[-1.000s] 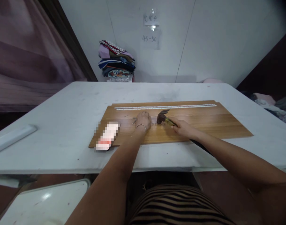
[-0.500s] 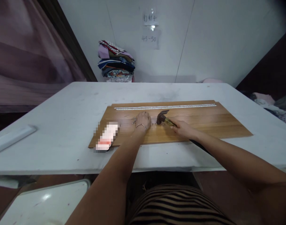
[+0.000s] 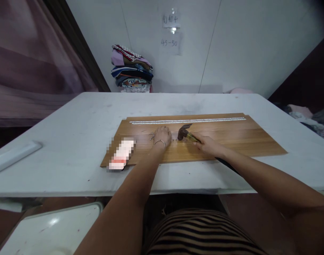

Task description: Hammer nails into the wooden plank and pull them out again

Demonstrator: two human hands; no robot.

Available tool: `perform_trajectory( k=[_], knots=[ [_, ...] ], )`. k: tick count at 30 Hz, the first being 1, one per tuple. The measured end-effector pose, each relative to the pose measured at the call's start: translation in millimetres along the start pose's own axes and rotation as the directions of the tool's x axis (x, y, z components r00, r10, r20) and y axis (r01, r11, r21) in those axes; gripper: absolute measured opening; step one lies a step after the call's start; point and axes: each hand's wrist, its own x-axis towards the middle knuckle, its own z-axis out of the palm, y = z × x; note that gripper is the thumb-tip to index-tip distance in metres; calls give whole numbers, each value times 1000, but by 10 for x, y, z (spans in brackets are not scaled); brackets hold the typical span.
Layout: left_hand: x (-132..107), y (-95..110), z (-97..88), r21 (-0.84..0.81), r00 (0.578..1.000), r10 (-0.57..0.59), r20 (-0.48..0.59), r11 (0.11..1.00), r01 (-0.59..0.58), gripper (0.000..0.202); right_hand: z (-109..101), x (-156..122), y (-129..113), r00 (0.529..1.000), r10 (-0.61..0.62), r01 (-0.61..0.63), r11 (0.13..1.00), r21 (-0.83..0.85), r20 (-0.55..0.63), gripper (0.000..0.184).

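My right hand (image 3: pixel 207 144) is wrapped round the handle of a claw hammer (image 3: pixel 183 133). The hammer's head rests on or just over a wooden board (image 3: pixel 231 136), with its claw pointing up and away. My left hand (image 3: pixel 163 136) lies flat on the board to the left of the hammer, fingers stretched forward and a bracelet at the wrist. Beside its left edge are a few loose nails (image 3: pixel 151 135), partly covered by the hand. Between the hand and the hammer, a row of small dark nail heads (image 3: pixel 174 140) shows in the wood.
Two white marked strips (image 3: pixel 188 120) run along the board's far side. A blurred-out phone (image 3: pixel 122 154) lies over its front left corner. The white table (image 3: pixel 71 141) carries a long white object (image 3: pixel 15 156) at left. Folded clothes (image 3: pixel 132 69) are stacked against the wall.
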Motion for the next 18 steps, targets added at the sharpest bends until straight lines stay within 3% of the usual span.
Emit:
perform_trajectory(
  k=[10, 18],
  knots=[
    [-1, 9, -13, -5, 1000, -10, 1, 1000, 10, 24, 18, -32, -36, 999, 52, -52, 999, -9, 1, 52],
    [-10, 2, -11, -27, 1000, -4, -10, 1000, 4, 24, -9, -2, 37, 999, -14, 14, 1000, -5, -30, 52]
  ],
)
